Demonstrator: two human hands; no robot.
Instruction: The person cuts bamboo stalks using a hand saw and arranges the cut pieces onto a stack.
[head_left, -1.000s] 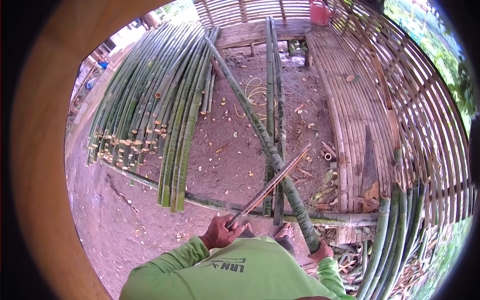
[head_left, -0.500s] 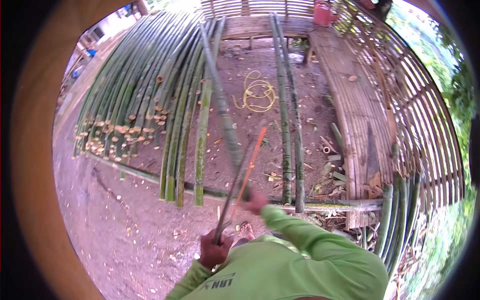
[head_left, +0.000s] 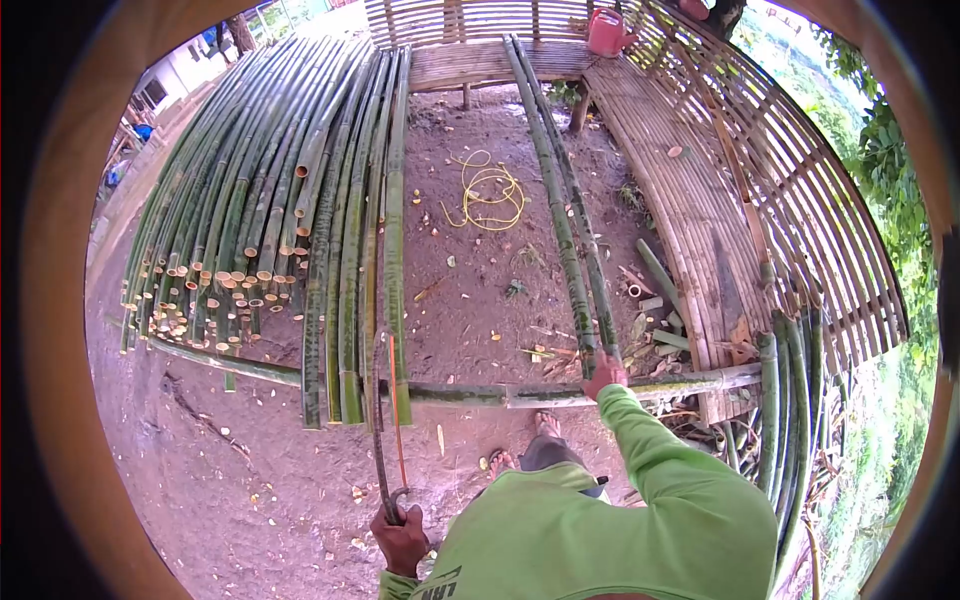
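Note:
My left hand (head_left: 400, 540) is closed around the handle of a bow saw (head_left: 379, 450), held upright with its dark frame and thin orange blade pointing away from me. The saw's far end overlaps the near ends of several green bamboo poles (head_left: 396, 260) in my view. Out to the right, my right hand (head_left: 604, 377) grips the near end of a bamboo pole (head_left: 592, 250), one of two lying side by side. Its fingers are partly hidden. Beneath those ends runs a crosswise bamboo pole (head_left: 470, 396).
A large stack of cut bamboo (head_left: 230, 200) lies at the left. Coiled yellow hose (head_left: 490, 195) is on the muddy ground. At the right stands a slatted bamboo bench (head_left: 665, 190) with a red container (head_left: 607, 32) at its far end. More poles (head_left: 785, 420) lean near the bench.
My right hand has let go of a bamboo pole in the middle, now at the left group, and moved right to the pair of poles. The saw has swung left and lower.

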